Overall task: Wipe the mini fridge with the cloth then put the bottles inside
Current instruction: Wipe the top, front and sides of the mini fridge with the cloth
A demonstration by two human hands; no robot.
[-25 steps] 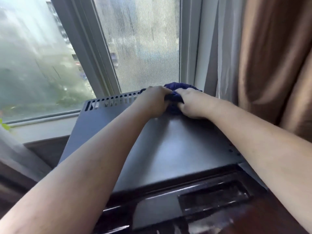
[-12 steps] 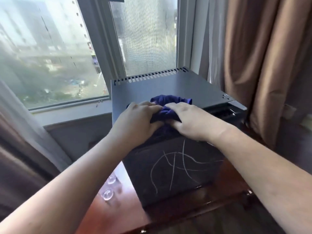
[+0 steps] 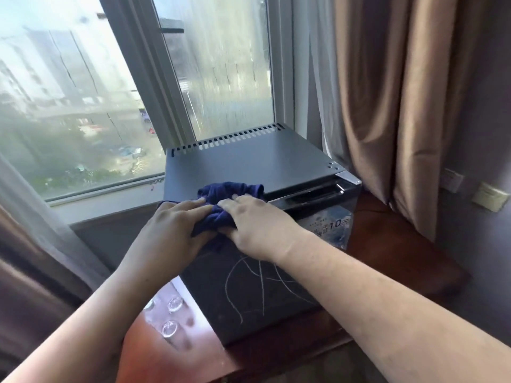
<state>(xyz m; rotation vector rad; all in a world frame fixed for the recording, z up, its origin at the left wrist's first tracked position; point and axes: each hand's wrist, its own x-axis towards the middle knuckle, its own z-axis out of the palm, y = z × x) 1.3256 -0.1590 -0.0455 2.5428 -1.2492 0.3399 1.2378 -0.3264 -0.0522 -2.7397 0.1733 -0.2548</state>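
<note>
Head view. Mini fridge (image 3: 249, 161): dark grey box on a reddish wooden counter (image 3: 171, 357), set against the window (image 3: 83, 92); vent slots along its back edge, pale scratch marks on its near face. Cloth (image 3: 224, 194): dark blue, bunched at the fridge's front top edge. Left hand (image 3: 171, 225) and right hand (image 3: 257, 222): both pressed on the cloth, fingers closed over its folds. Bottles (image 3: 170, 327): clear (only caps and shoulders show), standing on the counter left of the fridge. Brown curtain (image 3: 401, 106) to the right.

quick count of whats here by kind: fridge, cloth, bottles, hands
mini fridge: 1
blue cloth: 1
clear bottles, only tops visible: 3
hands on the cloth, left hand, right hand: 2
total: 7
</note>
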